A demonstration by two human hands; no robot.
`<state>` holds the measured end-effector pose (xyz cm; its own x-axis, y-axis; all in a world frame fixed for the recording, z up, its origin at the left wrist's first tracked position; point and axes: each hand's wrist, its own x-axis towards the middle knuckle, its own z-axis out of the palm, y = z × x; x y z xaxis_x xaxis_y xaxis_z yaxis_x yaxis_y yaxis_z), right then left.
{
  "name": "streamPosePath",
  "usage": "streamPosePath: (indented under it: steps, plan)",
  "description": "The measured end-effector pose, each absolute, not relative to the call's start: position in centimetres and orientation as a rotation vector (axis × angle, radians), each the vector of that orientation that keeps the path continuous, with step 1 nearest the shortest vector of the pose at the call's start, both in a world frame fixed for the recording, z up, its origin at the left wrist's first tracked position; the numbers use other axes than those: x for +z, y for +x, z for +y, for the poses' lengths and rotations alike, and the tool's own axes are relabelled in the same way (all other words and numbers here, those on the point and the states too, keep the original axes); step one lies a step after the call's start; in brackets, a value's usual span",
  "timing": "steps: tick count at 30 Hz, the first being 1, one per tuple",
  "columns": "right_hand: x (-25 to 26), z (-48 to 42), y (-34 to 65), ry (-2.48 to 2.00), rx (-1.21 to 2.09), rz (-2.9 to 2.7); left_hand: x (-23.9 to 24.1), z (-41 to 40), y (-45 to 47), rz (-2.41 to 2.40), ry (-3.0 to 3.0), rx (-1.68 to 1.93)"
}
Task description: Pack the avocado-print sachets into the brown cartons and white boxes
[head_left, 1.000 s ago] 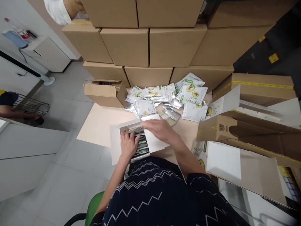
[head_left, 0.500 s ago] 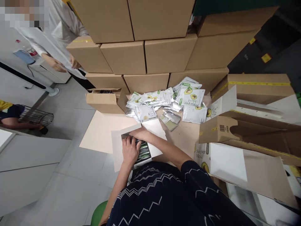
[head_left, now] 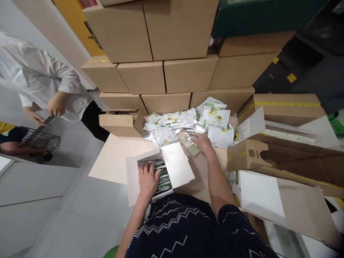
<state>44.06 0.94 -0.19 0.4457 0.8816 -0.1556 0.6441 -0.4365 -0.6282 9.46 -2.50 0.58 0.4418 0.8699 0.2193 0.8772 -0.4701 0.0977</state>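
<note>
My left hand reaches into an open white carton, its fingers spread over a row of sachets standing on edge inside. The carton's flaps are folded outward. Beyond it, my right hand has its fingers closed around a small silver packet, mostly covered by the hand. Underneath lies a flat olive-green packet. Just past my right hand, white pouches printed with avocados are heaped on the table.
Stacked brown cartons wall off the table's back. A small opened brown box stands at the left. Open cartons crowd the right side. Another person in a white shirt stands at the left, near a wire basket.
My right hand has left the white carton and moved right to the small silver packet. My left hand stays in the carton. The person in white has shifted, and the view has tilted slightly upward.
</note>
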Motion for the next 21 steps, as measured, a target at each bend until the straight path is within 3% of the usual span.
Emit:
streamPosePath:
  steps: [3,6,12,17,21]
  plan:
    - [-4.4,2.0,45.4,-2.591,0.692,-1.386,0.5,-2.5,9.5,-1.596,-2.634,-0.390]
    - [-7.3,2.3,43.3,-2.667,0.609,-1.408,0.4,-2.5,9.4,-1.589,-2.623,-0.368]
    - [-8.1,2.9,41.5,-2.736,0.492,-1.354,0.4,-2.4,9.3,-1.590,-2.618,-0.297]
    - [-6.0,2.1,43.6,-2.360,0.748,-0.968,0.4,-2.4,9.4,-1.599,-2.623,-0.305]
    - [-3.3,-0.2,43.0,-1.582,0.710,-0.582,0.6,-2.5,9.6,-1.623,-2.631,-0.281]
